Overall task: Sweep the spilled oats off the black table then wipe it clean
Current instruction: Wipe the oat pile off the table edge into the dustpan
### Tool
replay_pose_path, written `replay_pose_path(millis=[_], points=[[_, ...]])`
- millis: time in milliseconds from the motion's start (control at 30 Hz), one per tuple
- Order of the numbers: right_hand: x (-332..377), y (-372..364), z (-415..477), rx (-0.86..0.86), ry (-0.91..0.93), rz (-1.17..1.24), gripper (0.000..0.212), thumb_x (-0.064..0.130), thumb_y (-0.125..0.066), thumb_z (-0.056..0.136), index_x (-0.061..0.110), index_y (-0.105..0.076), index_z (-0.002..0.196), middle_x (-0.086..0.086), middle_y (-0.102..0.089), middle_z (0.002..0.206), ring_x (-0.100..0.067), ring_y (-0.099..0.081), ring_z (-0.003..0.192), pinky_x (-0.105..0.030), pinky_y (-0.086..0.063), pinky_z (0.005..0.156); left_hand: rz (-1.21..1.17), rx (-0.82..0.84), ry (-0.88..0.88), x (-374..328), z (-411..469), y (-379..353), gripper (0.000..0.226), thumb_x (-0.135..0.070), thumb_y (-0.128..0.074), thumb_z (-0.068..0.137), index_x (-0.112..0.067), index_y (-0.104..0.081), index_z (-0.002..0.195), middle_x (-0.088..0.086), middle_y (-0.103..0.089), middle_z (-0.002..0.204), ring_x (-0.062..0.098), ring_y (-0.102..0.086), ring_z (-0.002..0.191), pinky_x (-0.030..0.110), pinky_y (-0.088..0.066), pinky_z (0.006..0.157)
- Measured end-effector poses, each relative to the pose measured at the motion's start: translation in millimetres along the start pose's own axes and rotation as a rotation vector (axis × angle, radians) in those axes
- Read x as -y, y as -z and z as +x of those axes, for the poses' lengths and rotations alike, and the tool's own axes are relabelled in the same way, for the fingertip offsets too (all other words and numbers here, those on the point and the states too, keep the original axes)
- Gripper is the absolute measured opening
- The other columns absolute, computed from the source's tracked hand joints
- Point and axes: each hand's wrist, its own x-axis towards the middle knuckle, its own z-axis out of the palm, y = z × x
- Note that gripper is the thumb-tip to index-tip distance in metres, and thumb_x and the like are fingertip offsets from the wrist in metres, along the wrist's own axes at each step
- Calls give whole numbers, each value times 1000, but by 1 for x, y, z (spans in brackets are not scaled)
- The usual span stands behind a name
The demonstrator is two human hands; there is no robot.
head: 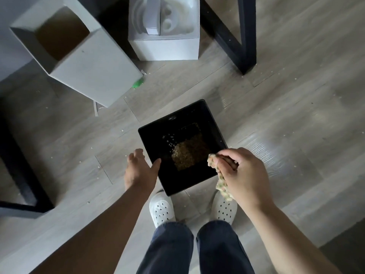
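Observation:
A black square bin (156, 133) stands on the floor in front of my feet, with a heap of oats (187, 155) at its bottom. My left hand (138, 171) holds the bin's left rim, thumb over the edge. My right hand (245, 175) hovers over the bin's right rim and grips a crumpled patterned cloth (222, 184) that hangs down below my fingers. The black table top is not in view.
Two white cardboard boxes stand at the back: an open one (85, 62) on the left and one with moulded packing (166, 46) in the middle. Black table legs (243, 52) rise at the back right, another black frame (17, 175) at the left. Stray oats (122, 130) dot the wooden floor.

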Motion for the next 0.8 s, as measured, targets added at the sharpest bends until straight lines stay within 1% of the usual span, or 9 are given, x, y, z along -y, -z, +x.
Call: replay_pose_path(millis=[100,233,267,333,400,500,633,733,800], points=[[0,-7,1,13,6,-16,4,28,-68,85,30,-71,86,13,-64,82,-1,-61,66,-18,-49,57,-50,46,-23,-3,9,-2,44,-33,-67,87,-11,-52,122,6,-62,112,26,-65,88,30,-45,64],[0,-14,0,35,-8,5,4,26,-69,85,29,-71,83,14,-62,79,3,-61,66,-12,-45,53,-115,78,-31,-3,14,-3,29,-21,-66,87,-15,-53,112,-3,-59,84,12,-54,65,22,-33,48],[0,-15,0,36,-8,-6,3,27,-68,84,29,-71,84,14,-62,79,0,-61,65,-13,-46,54,-115,90,-30,-3,14,-3,29,-19,-66,87,-15,-52,113,-3,-59,80,10,-53,64,21,-33,48],[-2,-17,0,29,3,-45,5,28,-69,83,29,-72,88,14,-64,82,-5,-62,69,-25,-52,62,-117,108,-36,-1,15,-5,32,-15,-64,87,-14,-52,117,2,-64,78,16,-57,65,24,-38,49],[-1,-17,-1,17,4,-48,7,27,-71,83,28,-72,89,12,-65,83,-7,-63,72,-33,-53,65,-136,112,-28,0,15,-5,34,-11,-62,87,-14,-53,120,8,-67,76,22,-62,66,28,-44,52],[3,-13,-5,9,0,-40,7,26,-72,82,27,-73,88,10,-66,83,-9,-63,72,-34,-54,65,-164,111,-16,-2,10,-3,35,-7,-60,87,-16,-55,121,8,-67,73,22,-63,65,26,-44,49],[12,0,-10,3,3,-41,7,25,-72,82,27,-73,88,9,-67,83,-10,-64,73,-34,-54,64,-191,105,-3,-11,-6,4,26,-4,-56,88,-16,-57,111,10,-64,67,26,-62,60,37,-48,50],[24,16,-17,1,-1,-52,7,26,-71,82,27,-73,88,11,-66,82,-9,-63,73,-34,-54,65,-171,114,-1,-14,-23,19,28,1,-53,87,-15,-57,109,8,-58,62,24,-55,53,27,-38,44],[35,30,-24,23,2,-53,9,27,-71,82,25,-72,90,9,-66,82,-10,-63,74,-35,-54,66,-161,103,-8,-10,-38,36,27,2,-53,85,-13,-58,107,7,-59,62,24,-54,52,25,-36,44]])
